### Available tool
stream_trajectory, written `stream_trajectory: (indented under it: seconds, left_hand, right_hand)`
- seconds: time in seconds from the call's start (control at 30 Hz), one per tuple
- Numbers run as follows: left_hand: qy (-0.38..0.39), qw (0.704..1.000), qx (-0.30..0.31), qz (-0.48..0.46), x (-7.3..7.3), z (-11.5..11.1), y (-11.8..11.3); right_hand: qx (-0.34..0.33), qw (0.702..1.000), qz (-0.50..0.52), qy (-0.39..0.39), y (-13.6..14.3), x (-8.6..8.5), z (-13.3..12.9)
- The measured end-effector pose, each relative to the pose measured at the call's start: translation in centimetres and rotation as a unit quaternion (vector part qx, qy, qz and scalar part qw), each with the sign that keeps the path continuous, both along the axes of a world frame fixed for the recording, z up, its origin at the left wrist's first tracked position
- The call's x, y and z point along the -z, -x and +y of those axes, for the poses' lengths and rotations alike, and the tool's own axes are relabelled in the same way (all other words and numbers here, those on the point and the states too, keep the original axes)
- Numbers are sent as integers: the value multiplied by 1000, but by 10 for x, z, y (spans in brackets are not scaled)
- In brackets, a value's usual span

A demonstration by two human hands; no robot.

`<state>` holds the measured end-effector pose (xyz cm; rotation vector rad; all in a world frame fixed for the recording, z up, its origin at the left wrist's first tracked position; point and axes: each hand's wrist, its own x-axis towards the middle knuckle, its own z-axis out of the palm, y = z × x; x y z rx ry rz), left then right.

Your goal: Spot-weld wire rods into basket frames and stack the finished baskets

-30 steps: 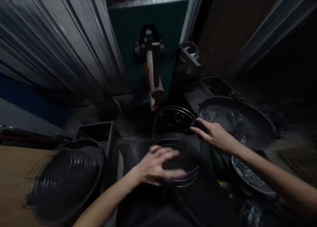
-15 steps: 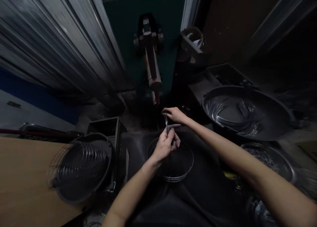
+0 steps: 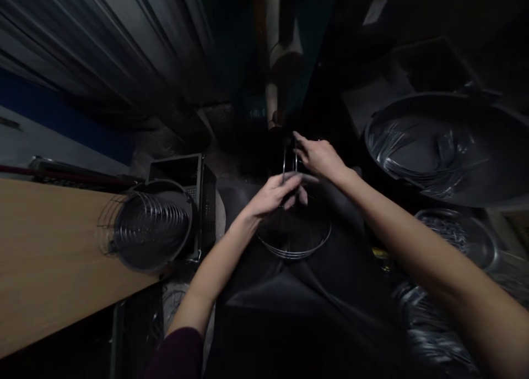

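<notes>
Pinching two wire strands, left hand and right hand have nearly closed fingers above one dark lap.

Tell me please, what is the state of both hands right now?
Left hand: partly curled at the upright metal wires; grip cannot be told.
Right hand: fingers bent at the wires' upper part; blur hides whether it grips.
</notes>
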<state>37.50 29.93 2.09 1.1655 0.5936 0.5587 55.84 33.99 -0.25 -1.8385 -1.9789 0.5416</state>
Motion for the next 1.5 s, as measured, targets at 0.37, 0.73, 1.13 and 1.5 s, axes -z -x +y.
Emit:
stream_trajectory:
  seconds: [0.37, 0.73, 1.13, 1.5]
  left_hand:
    - [-196, 970, -28, 143, 4, 11, 11]
    - [-529, 759, -3, 379, 125, -90, 83]
    - [-601, 734, -292, 122, 70, 10, 49]
    - [-587, 733, -336, 71, 55, 85, 23]
  right_hand:
    - [-29, 859, 412, 302, 46, -8, -102]
    - [53, 844, 467, 259, 65, -26, -100]
    - [95, 826, 535, 149, 50, -38, -26]
    - [99, 816, 566, 67, 33, -41, 50]
